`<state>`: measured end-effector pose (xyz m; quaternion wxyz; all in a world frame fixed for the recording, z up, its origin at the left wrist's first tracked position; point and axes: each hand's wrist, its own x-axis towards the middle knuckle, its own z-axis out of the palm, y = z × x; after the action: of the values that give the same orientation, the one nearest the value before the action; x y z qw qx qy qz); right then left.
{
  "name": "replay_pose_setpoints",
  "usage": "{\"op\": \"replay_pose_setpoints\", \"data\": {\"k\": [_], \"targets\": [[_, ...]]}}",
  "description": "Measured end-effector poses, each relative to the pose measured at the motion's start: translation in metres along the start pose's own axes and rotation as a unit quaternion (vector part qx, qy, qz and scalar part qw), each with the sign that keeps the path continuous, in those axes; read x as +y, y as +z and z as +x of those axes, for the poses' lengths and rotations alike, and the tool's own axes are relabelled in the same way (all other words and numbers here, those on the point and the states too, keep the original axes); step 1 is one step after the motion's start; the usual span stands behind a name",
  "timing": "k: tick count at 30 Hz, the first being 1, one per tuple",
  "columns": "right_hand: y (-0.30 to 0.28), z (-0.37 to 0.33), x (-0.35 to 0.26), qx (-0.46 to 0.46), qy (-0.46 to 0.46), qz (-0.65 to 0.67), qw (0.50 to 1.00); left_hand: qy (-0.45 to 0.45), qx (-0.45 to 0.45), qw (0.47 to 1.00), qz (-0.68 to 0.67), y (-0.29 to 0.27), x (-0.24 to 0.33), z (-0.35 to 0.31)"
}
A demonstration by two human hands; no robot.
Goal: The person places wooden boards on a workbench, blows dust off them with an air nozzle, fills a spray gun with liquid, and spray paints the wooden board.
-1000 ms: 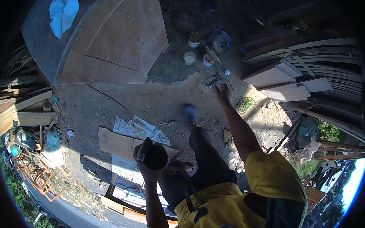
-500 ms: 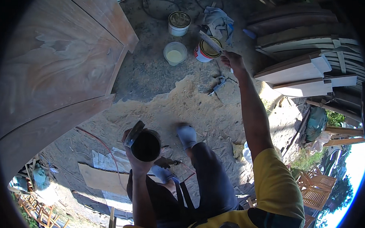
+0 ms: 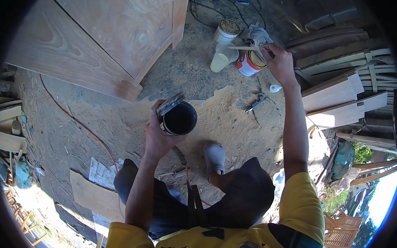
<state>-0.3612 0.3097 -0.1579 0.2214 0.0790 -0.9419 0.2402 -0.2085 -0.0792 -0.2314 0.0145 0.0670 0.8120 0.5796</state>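
My left hand [image 3: 159, 140] is wrapped round an open dark-mouthed can [image 3: 181, 119]. Its round lid [image 3: 170, 105] is held by the same hand against the rim. Whatever lies inside the can looks black. Farther out on the right, my right hand [image 3: 280, 64] grips one end of a flat wooden stick [image 3: 245, 48]. The stick's free end reaches over a translucent plastic container [image 3: 224, 57] with pale yellow content. Just below that hand stands a red and white can [image 3: 250, 66] with a gold-coloured rim; whether the stick touches either vessel, I cannot tell.
Beyond the container stands a white can [image 3: 226, 31], with a crumpled grey cloth [image 3: 258, 34] nearby. A large wooden panel piece [image 3: 112, 39] fills the upper left. Stacked boards [image 3: 333, 102] line the right. A spray gun-like tool [image 3: 255, 103] and a red hose [image 3: 78, 121] lie on the ground.
My knees have bent lower. The left hand has carried the can and lid forward. The stick has swung from above the red and white can to lie level over the plastic container.
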Motion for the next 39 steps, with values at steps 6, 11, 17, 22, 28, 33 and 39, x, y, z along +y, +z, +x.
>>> {"op": "replay_pose_setpoints", "data": {"k": [6,11,17,22,28,33,39], "targets": [[0.091,0.033,-0.011,-0.214,-0.061,-0.169,0.96,0.005,0.035,0.999,0.013,-0.017,-0.003,-0.017],[0.122,0.033,0.007,-0.299,-0.091,-0.189,0.931,-0.006,0.053,0.999,-0.008,-0.028,-0.002,-0.03],[0.124,0.027,0.004,-0.278,-0.038,-0.208,0.937,0.004,0.07,0.998,0.008,-0.037,-0.005,-0.03],[0.123,0.023,-0.003,-0.236,-0.062,-0.197,0.95,-0.002,0.058,0.998,-0.019,-0.03,-0.016,-0.027],[0.123,0.024,-0.01,-0.222,-0.062,-0.184,0.956,-0.006,0.039,0.999,-0.013,-0.023,-0.014,-0.022],[0.127,0.027,-0.002,-0.227,-0.081,-0.245,0.939,-0.002,0.037,0.999,-0.02,-0.023,-0.017,-0.022],[0.129,0.025,-0.004,-0.235,-0.07,-0.256,0.935,0.003,0.044,0.998,-0.032,-0.03,-0.011,-0.024]]}}
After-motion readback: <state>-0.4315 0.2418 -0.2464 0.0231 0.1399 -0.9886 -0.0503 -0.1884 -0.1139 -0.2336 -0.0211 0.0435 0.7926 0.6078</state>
